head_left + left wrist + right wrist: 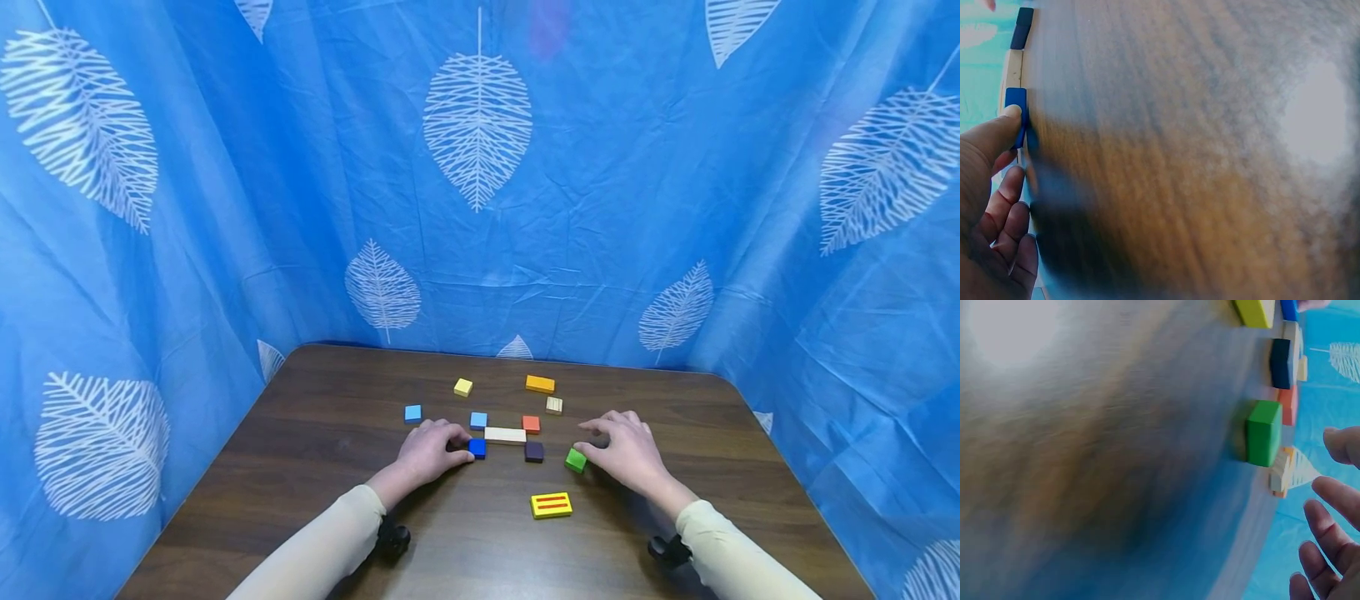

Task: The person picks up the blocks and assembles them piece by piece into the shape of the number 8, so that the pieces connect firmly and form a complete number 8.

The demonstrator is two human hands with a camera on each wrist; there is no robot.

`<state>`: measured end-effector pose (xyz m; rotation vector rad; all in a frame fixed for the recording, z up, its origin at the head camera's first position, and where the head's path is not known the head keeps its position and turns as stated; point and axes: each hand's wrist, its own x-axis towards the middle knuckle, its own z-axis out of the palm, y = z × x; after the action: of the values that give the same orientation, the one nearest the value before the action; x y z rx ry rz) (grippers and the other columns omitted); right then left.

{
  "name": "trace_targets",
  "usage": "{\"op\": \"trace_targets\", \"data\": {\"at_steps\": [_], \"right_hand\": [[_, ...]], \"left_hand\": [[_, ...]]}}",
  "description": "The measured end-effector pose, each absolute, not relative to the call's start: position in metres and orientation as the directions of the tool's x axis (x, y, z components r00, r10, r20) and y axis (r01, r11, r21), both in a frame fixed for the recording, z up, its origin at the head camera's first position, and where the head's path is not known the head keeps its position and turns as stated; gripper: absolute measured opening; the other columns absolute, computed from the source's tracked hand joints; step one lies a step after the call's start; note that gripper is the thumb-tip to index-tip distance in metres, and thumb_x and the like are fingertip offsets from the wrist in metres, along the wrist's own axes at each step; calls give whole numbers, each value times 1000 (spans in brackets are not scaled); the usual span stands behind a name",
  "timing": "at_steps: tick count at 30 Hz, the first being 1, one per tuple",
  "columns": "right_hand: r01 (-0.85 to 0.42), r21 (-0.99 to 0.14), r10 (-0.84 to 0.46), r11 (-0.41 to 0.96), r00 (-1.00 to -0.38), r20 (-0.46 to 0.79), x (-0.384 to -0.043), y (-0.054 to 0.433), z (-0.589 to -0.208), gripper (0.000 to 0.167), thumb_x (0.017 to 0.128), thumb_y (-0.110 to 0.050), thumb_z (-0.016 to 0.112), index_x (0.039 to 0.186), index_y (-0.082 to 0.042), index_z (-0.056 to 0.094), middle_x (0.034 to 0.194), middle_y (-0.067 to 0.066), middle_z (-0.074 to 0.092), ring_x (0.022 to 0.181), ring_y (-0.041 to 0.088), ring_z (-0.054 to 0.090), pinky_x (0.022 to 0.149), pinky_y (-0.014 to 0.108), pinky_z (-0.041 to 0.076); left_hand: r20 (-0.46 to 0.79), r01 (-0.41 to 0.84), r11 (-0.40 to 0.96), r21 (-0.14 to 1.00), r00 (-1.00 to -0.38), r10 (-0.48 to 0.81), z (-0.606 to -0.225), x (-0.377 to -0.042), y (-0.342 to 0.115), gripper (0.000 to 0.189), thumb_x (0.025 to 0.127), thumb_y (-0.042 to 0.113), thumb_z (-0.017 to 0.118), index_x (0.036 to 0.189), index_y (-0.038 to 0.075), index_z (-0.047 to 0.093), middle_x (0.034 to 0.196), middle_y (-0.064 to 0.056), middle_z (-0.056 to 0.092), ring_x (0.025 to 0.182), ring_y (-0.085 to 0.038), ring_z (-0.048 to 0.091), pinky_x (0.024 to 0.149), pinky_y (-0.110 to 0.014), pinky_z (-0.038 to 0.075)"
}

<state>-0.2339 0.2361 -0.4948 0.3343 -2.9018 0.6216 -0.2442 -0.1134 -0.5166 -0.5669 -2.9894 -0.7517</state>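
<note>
My left hand (430, 452) pinches a dark blue block (477, 449) at its left side; in the left wrist view the thumb lies on the block's (1016, 100) near face. Against that block's right end lies a long pale wooden block (505, 436), with a black block (534, 452) at the other end. Behind the pale block are a light blue block (478, 421) and a red-orange block (531, 425). My right hand (624, 450) hovers beside a green block (576, 461); the right wrist view shows its thumb and fingers spread, apart from the green block (1264, 433).
Farther back lie a pale yellow block (463, 387), an orange block (540, 383) and a striped wooden block (554, 405). Another light blue block (413, 413) sits beyond my left hand. Nearer is a yellow block with red stripes (551, 506). A blue curtain (585, 208) surrounds the brown table (337, 400).
</note>
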Motion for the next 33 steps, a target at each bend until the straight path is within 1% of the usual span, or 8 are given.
{"op": "trace_targets", "data": {"at_steps": [4,8,14,21,26,33], "right_hand": [[-243,-372,-201,896,-968,149,-228,239,-500,41,84,-45,82,116,-19,78,104,-3,67,106,26,52,85,50,40],[-230,-368,-202,901,-973,114,-222,240,-506,42,82,-48,83,114,-21,78,102,-6,66,103,23,53,84,48,41],[-222,-366,-186,904,-974,131,-218,240,-510,41,80,-48,85,108,-19,78,101,-5,66,99,23,55,83,50,44],[-200,-346,-168,917,-978,120,-219,242,-513,34,81,-46,85,101,-19,78,98,-4,65,97,23,55,83,50,44],[-190,-336,-160,922,-980,116,-220,243,-515,32,81,-46,85,98,-19,78,97,-4,65,99,25,55,85,51,44],[-196,-330,-162,923,-979,127,-220,243,-515,31,81,-44,85,97,-19,78,95,-4,64,99,25,55,85,51,44]], "left_hand": [[89,339,822,457,-937,337,-518,-243,-114,30,90,39,79,111,18,76,101,4,68,96,-20,56,86,-43,46],[88,340,822,457,-937,339,-519,-244,-115,30,90,39,79,111,17,76,101,4,68,96,-21,56,86,-43,46],[83,339,821,460,-937,340,-521,-244,-115,30,90,40,78,111,18,77,100,4,68,94,-20,56,85,-42,46],[76,333,821,464,-938,337,-519,-244,-113,30,90,40,79,110,18,76,99,5,67,93,-19,55,84,-41,46],[73,330,823,462,-939,336,-518,-243,-113,30,90,40,79,110,18,76,99,5,67,93,-18,54,84,-41,45],[72,331,822,464,-939,337,-517,-245,-113,30,90,40,79,111,18,76,99,5,67,92,-18,54,84,-41,45]]}}
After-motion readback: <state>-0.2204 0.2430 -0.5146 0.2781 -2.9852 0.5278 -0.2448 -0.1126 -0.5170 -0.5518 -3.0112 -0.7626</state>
